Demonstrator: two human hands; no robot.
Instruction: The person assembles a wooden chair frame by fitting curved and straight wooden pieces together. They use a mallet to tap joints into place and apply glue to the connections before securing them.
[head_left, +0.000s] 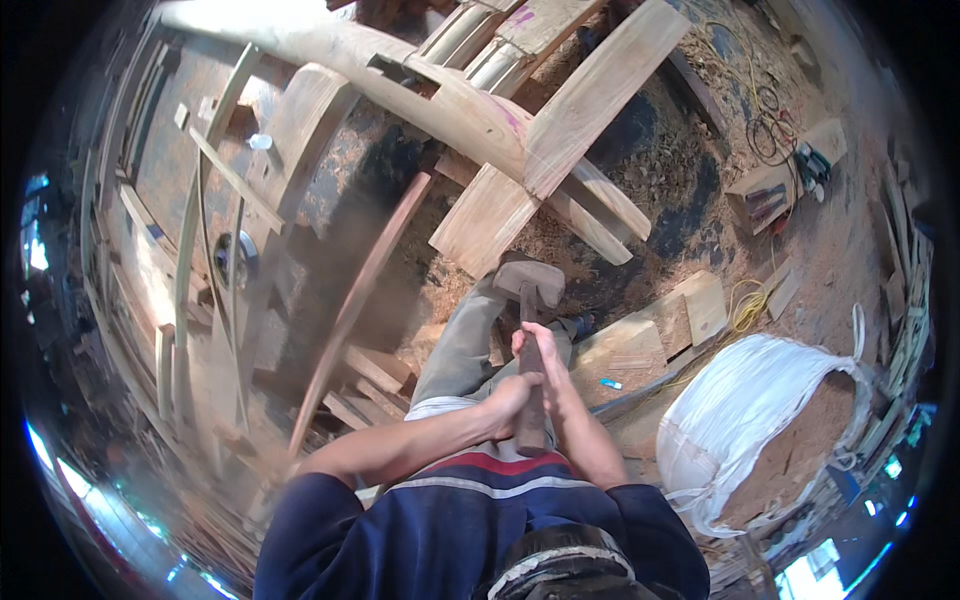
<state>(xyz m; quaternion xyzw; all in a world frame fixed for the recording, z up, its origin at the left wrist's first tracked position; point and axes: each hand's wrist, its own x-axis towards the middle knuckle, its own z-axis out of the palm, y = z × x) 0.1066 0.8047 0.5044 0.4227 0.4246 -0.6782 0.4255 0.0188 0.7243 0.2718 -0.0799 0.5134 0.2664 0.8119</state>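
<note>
Both of my hands grip the thick handle of a mallet, held upright in front of my body with its blocky head pointing away from me. My left hand is wrapped round the lower part of the handle, near my waist. Higher up, closer to the head, my right hand is closed round it. Just beyond the mallet head lies a short, wide timber end, part of a crossing of heavy pale timbers. A broad plank rises from that crossing toward the upper right, and a long rounded beam runs through it.
Long wooden strips stand or lean at the left. At the right, a white woven sack holds sawdust. A wooden block with hand tools stands farther back, near a yellow cord. Shavings and offcuts litter the ground.
</note>
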